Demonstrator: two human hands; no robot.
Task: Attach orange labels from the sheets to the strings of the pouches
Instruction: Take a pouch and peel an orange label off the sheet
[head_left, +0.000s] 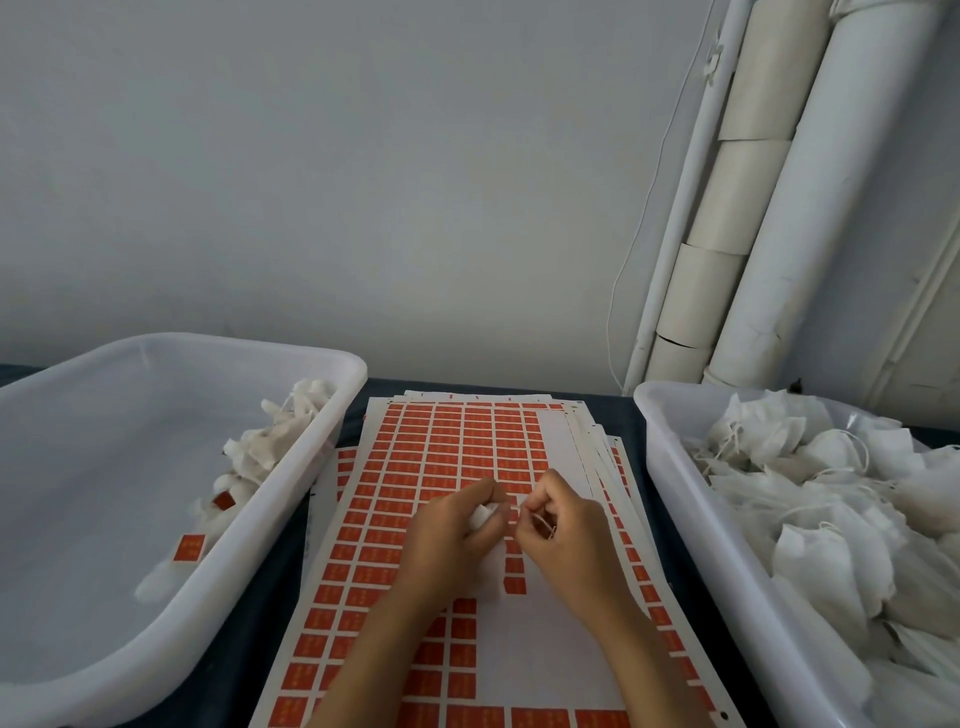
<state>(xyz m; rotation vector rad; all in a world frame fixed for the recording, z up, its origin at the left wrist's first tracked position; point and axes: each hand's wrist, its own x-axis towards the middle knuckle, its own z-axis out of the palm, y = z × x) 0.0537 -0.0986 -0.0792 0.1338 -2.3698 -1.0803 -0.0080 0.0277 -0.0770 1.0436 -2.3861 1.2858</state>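
Head view, looking down at a dark counter (270, 587) where a person works between two white plastic tubs. A fanned stack of label sheets (441, 457) lies in the middle, printed in rows of small orange labels (395, 491). A wide bare strip runs down the right part of the top sheet, where labels are already gone.

Both hands meet just above that sheet. The left hand (457, 525) has its fingers curled round a small white pouch (480, 515). The right hand (558, 519) has its fingers curled, pinching something thin at the fingertips, likely the pouch's string or a label; too small to tell which.

The left tub (171, 597) holds a small scatter of white pouches along its right side, and at least two carry an orange tag (188, 548), so these look finished. The right tub (691, 519) is heaped with plain white pouches and loose strings, with no orange visible.

Judging by this, the work is at an early stage: few done, many left, and most labels remain on the sheets.

Faint lighter print shows on the labels, but it cannot be read. No brand is visible.
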